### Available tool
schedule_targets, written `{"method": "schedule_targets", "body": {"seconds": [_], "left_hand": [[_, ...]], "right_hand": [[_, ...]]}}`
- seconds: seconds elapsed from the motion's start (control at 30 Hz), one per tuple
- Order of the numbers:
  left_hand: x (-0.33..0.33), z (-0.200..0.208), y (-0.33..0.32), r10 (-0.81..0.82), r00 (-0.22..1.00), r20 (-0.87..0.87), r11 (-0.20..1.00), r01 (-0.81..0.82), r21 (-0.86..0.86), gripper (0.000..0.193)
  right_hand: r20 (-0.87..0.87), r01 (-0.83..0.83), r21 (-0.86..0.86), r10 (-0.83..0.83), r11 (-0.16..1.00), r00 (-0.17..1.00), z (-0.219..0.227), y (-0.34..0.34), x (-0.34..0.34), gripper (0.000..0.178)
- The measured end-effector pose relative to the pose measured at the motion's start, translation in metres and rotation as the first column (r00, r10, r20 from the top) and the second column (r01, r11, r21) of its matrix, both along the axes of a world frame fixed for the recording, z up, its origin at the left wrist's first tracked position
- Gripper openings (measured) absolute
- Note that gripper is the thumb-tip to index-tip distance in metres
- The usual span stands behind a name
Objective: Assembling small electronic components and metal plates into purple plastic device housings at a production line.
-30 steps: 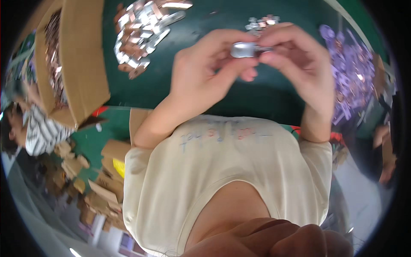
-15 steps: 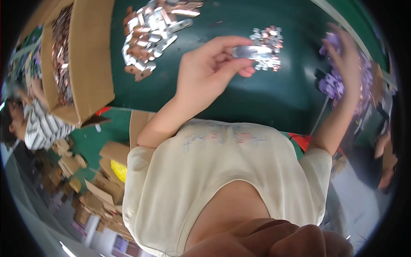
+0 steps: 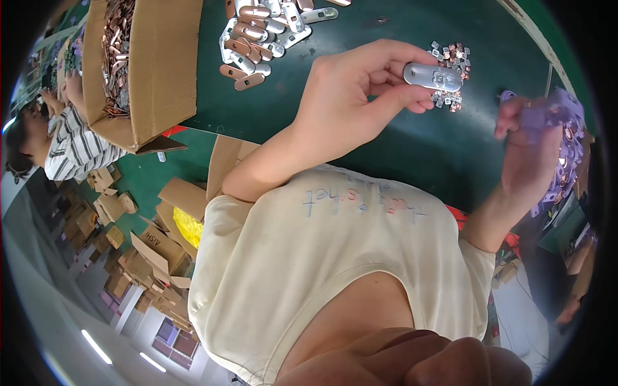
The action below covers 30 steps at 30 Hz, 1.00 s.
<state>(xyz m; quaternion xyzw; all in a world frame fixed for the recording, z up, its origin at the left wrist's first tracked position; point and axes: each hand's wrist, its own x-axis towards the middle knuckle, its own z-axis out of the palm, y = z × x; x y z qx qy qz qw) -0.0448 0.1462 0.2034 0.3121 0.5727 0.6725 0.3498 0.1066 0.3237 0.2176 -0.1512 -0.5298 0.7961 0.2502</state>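
My left hand [image 3: 351,96] pinches a silver, long oval metal cover [image 3: 421,76] by one end, between thumb and fingers. A small square piece sits near the middle of the cover. Just beyond it lies a cluster of small clear and copper-coloured square pieces [image 3: 459,61], partly hidden by the cover. Over on the right, my right hand [image 3: 524,151] is closed around a purple piece [image 3: 541,120], blurred by motion, at the edge of a heap of purple parts [image 3: 565,164]. How its fingers sit on the piece is partly hidden.
Several silver and copper-coloured oval covers [image 3: 257,38] lie piled at the far left of the green table [image 3: 257,112]. A cardboard box [image 3: 164,71] of copper-coloured pieces stands left of them. Another person in a striped top [image 3: 87,138] is farther left. Open cartons [image 3: 161,248] stand on the floor.
The view has shifted, so the table things sit farther right and higher. My right hand has gone from open fingers above the purple heap to closed on a purple piece. The left keeps its pinch.
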Motion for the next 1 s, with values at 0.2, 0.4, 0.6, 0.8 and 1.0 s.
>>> {"method": "schedule_targets", "body": {"seconds": [0.2,0.4,0.6,0.8,1.0], "left_hand": [[0.001,0.002,-0.004,-0.041,0.998,0.037,0.997,0.043,-0.061,0.03],[0.0,0.005,-0.007,-0.075,0.996,0.047,0.992,0.08,-0.101,0.03],[0.0,0.007,-0.008,-0.112,0.991,0.069,0.991,0.117,-0.063,0.032],[0.001,0.009,-0.007,-0.12,0.992,0.022,0.989,0.122,-0.081,0.031],[0.007,0.001,-0.008,-0.057,0.998,0.004,0.996,0.057,-0.073,0.024]], "right_hand": [[0.185,-0.051,0.137,0.025,0.989,0.982,0.012,-0.02,-0.007,0.03],[0.284,-0.095,0.536,-0.073,0.839,0.956,0.017,-0.03,-0.02,0.026],[0.351,-0.165,0.553,-0.048,0.816,0.935,0.024,-0.036,-0.028,0.02],[0.367,-0.19,0.591,-0.052,0.784,0.929,0.023,-0.033,-0.028,0.018],[0.309,-0.141,0.661,-0.096,0.737,0.946,0.009,-0.039,-0.028,0.022]]}}
